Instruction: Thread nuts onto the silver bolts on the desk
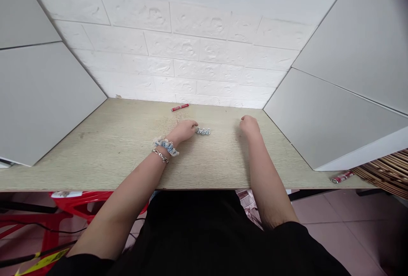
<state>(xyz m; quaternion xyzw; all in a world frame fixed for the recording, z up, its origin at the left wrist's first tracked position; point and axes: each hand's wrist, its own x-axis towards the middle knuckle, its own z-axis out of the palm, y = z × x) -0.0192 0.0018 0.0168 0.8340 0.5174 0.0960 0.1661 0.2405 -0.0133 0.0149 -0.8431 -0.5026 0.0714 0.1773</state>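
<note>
A short row of small silver metal pieces (204, 131) lies on the wooden tabletop, with round, ring-like shapes; their exact kind is too small to tell. At the left end of the row, my left hand (184, 130) has its fingers curled together, the fingertips touching the nearest piece. A blue and cream scrunchie (167, 146) and a silver chain bracelet (160, 155) circle that wrist. Farther right, apart from the row, my right hand (250, 126) rests closed over the table with the thumb against the bent fingers. Whatever it may hold is hidden.
A red tube (180, 107) lies near the white brick-patterned wall (191, 46). Grey panels (47, 101) flank the tabletop (127, 140) on both sides. Another red tube (342, 177) and a woven tray (387, 172) are at the right edge. A red stool (79, 203) stands below left.
</note>
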